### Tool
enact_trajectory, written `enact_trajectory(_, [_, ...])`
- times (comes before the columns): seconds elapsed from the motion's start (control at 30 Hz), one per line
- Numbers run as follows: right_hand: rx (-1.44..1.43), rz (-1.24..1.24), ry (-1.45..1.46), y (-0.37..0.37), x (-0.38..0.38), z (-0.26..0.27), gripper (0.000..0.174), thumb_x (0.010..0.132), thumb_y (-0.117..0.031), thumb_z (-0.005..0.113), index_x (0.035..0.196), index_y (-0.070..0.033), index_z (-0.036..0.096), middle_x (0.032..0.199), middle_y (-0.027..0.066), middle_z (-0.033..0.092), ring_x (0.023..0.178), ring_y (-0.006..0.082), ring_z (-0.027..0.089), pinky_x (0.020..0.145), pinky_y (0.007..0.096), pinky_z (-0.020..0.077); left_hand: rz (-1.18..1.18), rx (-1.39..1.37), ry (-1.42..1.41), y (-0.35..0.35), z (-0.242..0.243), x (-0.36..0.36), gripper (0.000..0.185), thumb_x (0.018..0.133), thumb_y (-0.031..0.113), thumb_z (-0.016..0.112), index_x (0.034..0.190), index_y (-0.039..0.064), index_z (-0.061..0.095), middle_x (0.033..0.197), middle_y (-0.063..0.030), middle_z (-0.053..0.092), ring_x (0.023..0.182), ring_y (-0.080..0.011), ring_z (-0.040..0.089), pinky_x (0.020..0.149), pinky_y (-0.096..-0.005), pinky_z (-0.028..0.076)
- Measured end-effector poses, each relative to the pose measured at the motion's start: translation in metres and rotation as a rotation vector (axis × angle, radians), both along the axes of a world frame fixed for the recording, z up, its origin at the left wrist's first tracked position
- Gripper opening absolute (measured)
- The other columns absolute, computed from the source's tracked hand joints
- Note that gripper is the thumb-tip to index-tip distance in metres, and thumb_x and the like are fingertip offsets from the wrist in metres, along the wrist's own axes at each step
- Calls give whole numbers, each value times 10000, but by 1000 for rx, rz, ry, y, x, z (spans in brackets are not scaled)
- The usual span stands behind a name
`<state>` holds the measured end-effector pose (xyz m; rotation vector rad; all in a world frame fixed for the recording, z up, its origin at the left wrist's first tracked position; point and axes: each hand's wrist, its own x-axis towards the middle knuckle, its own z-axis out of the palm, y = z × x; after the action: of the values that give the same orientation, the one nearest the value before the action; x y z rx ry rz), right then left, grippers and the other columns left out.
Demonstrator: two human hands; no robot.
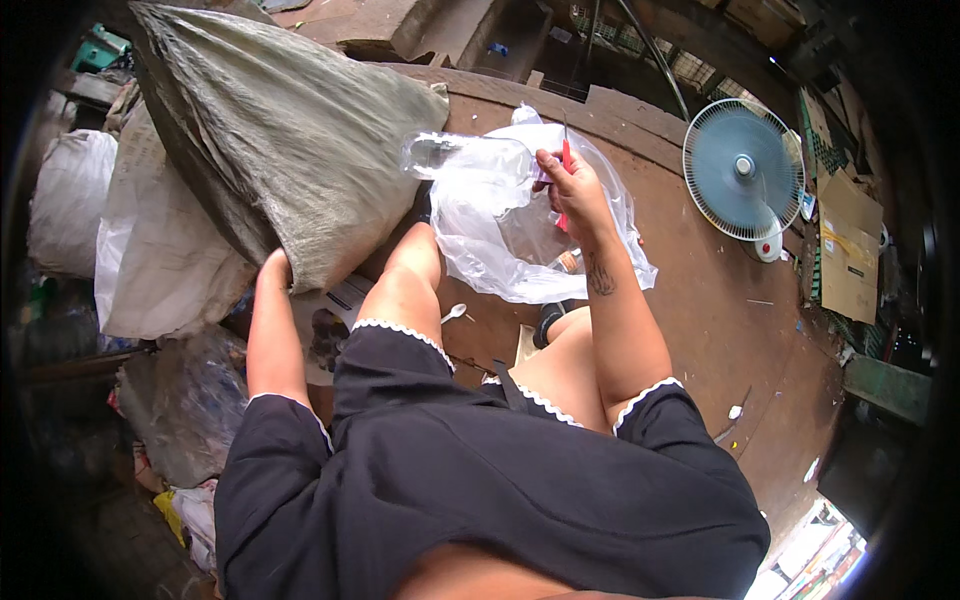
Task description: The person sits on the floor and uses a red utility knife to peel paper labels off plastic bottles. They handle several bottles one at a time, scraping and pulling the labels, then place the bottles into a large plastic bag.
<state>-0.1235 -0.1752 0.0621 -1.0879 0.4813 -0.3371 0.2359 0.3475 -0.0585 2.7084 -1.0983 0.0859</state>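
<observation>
My right hand grips a clear plastic bottle by its neck end, so the bottle lies sideways in the air. The same hand also holds a slim red-handled tool with a thin dark point directed away from me. Below them a translucent white plastic bag lies spread open on the floor, with a small bottle at its near side. My left hand reaches under the edge of a large grey woven sack; its fingers are hidden by the fabric.
A fan with a round grille is on the right, near flattened cardboard. More white sacks and a clear plastic bag crowd the left. A white plastic spoon lies on the brown floor between my legs.
</observation>
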Motion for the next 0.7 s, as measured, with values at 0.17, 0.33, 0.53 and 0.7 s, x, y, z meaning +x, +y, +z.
enact_trajectory(0.17, [-70,-180,115,-3,1,-20,277,856,-335,606,766,-74,589,607,-46,499,495,33,360,460,210,289,460,302,527,-95,118,-62,342,620,-61,503,909,-1,676,829,-198,653,738,-230,629,706,-324,495])
enact_trajectory(0.33, [-228,-282,97,8,17,-40,326,856,-327,603,690,-47,608,590,-54,485,544,41,381,495,219,310,412,189,665,-123,220,-103,292,675,-16,580,953,-2,668,742,-73,651,653,-108,590,594,-257,469])
enact_trajectory(0.53, [-221,-233,82,11,14,-32,349,852,-333,603,686,-26,602,581,-51,478,551,49,386,501,234,323,487,-788,586,-98,176,-82,255,839,29,540,1088,-10,579,963,-69,641,885,-127,595,754,-223,467])
enact_trajectory(0.7, [-416,-19,111,36,8,-20,421,858,-373,562,632,-19,537,548,-30,458,536,71,383,499,264,337,-167,-400,10,-222,208,-228,507,655,206,764,1107,63,585,1074,-131,604,955,-242,598,840,-327,463])
